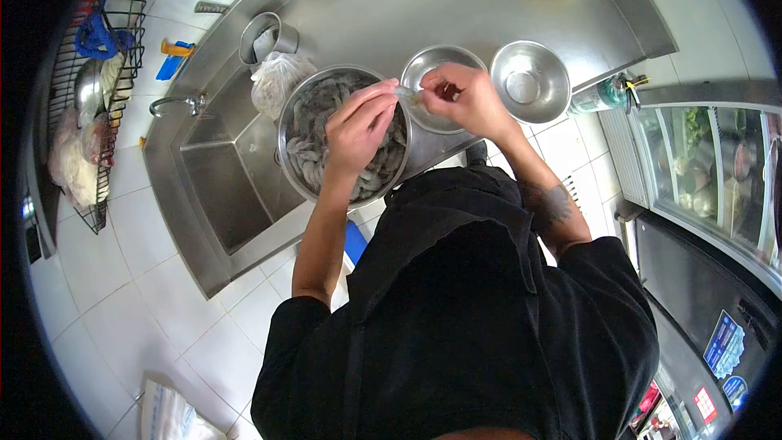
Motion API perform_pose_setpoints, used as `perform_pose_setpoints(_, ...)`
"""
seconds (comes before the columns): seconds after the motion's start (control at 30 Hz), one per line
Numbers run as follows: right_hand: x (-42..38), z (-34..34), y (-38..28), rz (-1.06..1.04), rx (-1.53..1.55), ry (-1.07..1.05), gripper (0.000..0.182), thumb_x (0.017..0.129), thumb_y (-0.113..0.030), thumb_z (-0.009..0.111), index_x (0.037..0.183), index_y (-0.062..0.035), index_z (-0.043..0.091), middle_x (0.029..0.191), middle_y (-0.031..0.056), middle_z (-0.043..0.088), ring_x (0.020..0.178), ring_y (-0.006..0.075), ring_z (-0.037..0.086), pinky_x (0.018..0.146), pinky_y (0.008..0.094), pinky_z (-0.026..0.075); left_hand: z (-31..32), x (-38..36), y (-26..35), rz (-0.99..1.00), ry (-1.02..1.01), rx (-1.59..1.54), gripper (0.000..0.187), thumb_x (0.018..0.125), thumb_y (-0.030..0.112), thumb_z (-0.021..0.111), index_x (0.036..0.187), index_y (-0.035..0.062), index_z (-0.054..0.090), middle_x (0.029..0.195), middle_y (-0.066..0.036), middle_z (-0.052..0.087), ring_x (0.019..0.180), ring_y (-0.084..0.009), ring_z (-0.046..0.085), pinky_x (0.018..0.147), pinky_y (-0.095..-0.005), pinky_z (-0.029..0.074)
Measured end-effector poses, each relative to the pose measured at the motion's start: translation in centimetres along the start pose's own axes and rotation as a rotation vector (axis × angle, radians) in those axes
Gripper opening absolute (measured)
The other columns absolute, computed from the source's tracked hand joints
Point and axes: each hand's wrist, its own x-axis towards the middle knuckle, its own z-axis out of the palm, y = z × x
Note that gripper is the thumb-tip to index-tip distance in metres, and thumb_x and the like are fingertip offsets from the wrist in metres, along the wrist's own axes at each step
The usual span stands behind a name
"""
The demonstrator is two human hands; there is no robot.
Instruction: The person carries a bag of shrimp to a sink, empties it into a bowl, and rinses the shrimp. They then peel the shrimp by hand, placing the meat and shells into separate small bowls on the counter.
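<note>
A small, greyish, translucent shrimp (409,95) is stretched between my two hands, above the gap between two metal bowls. My left hand (358,126) is closed, its fingertips pinching one end of the shrimp. At the other end, my right hand (470,99) grips it between thumb and curled fingers. Under my left hand stands a large steel bowl (283,143) heaped with grey raw shrimp (314,159). Below my right hand is a smaller steel bowl (432,55), its inside partly hidden by that hand.
Another steel bowl (531,81) stands at the right on the steel counter (366,8). To the left are a sink (224,195) with a faucet (177,104), a tied plastic bag (277,85) and a metal pot (269,39). A glass-fronted fridge (700,155) is at far right.
</note>
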Motion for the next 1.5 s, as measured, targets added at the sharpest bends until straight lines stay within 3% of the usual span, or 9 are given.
perform_pose_setpoints(0.13, 0.2, 0.8, -0.6, -0.188, -0.236, 0.017, 0.016, 0.077, -0.007, 0.073, 0.09, -0.0021, 0.066, 0.077, 0.0101, 0.063, 0.064, 0.018, 0.064, 0.059, 0.0301, 0.051, 0.4, -0.4, -0.2, -0.009, -0.074, 0.024, 0.017, 0.073, -0.007, 0.072, 0.088, -0.0002, 0.069, 0.1, -0.009, 0.069, 0.092, -0.0213, 0.069, 0.078, -0.0312, 0.057)
perform_pose_setpoints(0.37, 0.3, 0.5, -1.1, -0.192, -0.378, -0.038, 0.013, 0.076, -0.004, 0.069, 0.087, -0.0007, 0.066, 0.077, 0.0127, 0.063, 0.064, 0.022, 0.064, 0.06, 0.0314, 0.052, 0.7, -0.3, 0.1, 0.002, -0.068, 0.014, 0.016, 0.073, -0.006, 0.072, 0.087, 0.0002, 0.069, 0.098, -0.009, 0.069, 0.089, -0.0216, 0.07, 0.075, -0.0303, 0.058)
perform_pose_setpoints(0.47, 0.3, 0.6, -1.0, -0.177, -0.305, 0.02, 0.011, 0.074, -0.002, 0.068, 0.084, 0.0002, 0.065, 0.071, 0.0088, 0.063, 0.062, 0.0158, 0.062, 0.059, 0.0283, 0.05, 0.7, -0.2, 0.2, 0.033, -0.04, -0.009, 0.015, 0.073, -0.006, 0.073, 0.086, -0.0006, 0.07, 0.097, -0.01, 0.07, 0.087, -0.0216, 0.07, 0.074, -0.03, 0.058)
perform_pose_setpoints(0.63, 0.3, -0.4, -1.2, 0.103, -0.033, 0.052, 0.006, 0.076, 0.0, 0.067, 0.082, 0.0007, 0.064, 0.069, -0.002, 0.06, 0.066, 0.0027, 0.053, 0.058, 0.0216, 0.046, -0.1, 0.0, 0.3, 0.008, 0.056, -0.017, 0.014, 0.074, -0.006, 0.073, 0.087, -0.0018, 0.07, 0.095, -0.012, 0.071, 0.085, -0.022, 0.071, 0.075, -0.0299, 0.057)
perform_pose_setpoints(0.97, 0.0, -1.4, 1.9, 0.177, -0.037, 0.21, 0.009, 0.075, -0.005, 0.069, 0.083, -0.0009, 0.065, 0.065, 0.0027, 0.06, 0.06, 0.0054, 0.053, 0.059, 0.0238, 0.047, -1.3, 0.3, -0.4, -0.121, 0.143, 0.069, 0.013, 0.077, -0.005, 0.073, 0.089, -0.0007, 0.069, 0.091, -0.01, 0.071, 0.082, -0.0182, 0.069, 0.073, -0.0266, 0.056)
perform_pose_setpoints(1.07, 0.2, -1.7, 2.7, 0.166, 0.078, 0.246, 0.01, 0.079, -0.007, 0.067, 0.086, -0.0005, 0.065, 0.067, 0.0032, 0.061, 0.062, 0.0053, 0.054, 0.061, 0.0232, 0.048, -1.2, -0.6, -1.3, -0.565, 0.242, -0.349, 0.014, 0.084, -0.002, 0.071, 0.097, -0.0004, 0.068, 0.091, -0.007, 0.069, 0.083, -0.0119, 0.065, 0.073, -0.025, 0.054)
perform_pose_setpoints(1.23, 0.9, -1.4, 2.4, 0.136, 0.01, 0.111, 0.016, 0.081, -0.009, 0.066, 0.093, 0.0015, 0.065, 0.084, 0.0087, 0.067, 0.073, 0.0144, 0.063, 0.069, 0.0292, 0.051, -1.2, -0.5, -2.0, -0.625, 0.183, -0.472, 0.014, 0.084, -0.001, 0.07, 0.098, -0.0012, 0.068, 0.092, -0.006, 0.068, 0.082, -0.0111, 0.065, 0.073, -0.0232, 0.053)
perform_pose_setpoints(1.37, 1.2, -1.3, 0.8, -0.007, -0.094, 0.023, 0.019, 0.087, -0.01, 0.062, 0.103, 0.0004, 0.064, 0.088, 0.0064, 0.066, 0.078, 0.0127, 0.062, 0.069, 0.0268, 0.051, -0.8, -0.4, -2.4, -0.595, 0.072, -0.339, 0.013, 0.082, -0.002, 0.071, 0.095, -0.0007, 0.069, 0.092, -0.006, 0.069, 0.082, -0.0109, 0.065, 0.072, -0.0232, 0.054)
perform_pose_setpoints(1.5, 1.3, -0.6, 0.3, -0.15, -0.271, -0.079, 0.029, 0.088, -0.017, 0.064, 0.11, 0.0004, 0.06, 0.09, 0.0135, 0.065, 0.08, 0.0259, 0.064, 0.071, 0.0365, 0.052, -0.2, 0.1, -1.8, -0.489, 0.0, -0.21, 0.013, 0.08, -0.002, 0.071, 0.093, -0.0003, 0.069, 0.092, -0.007, 0.069, 0.08, -0.0125, 0.066, 0.071, -0.0249, 0.055)
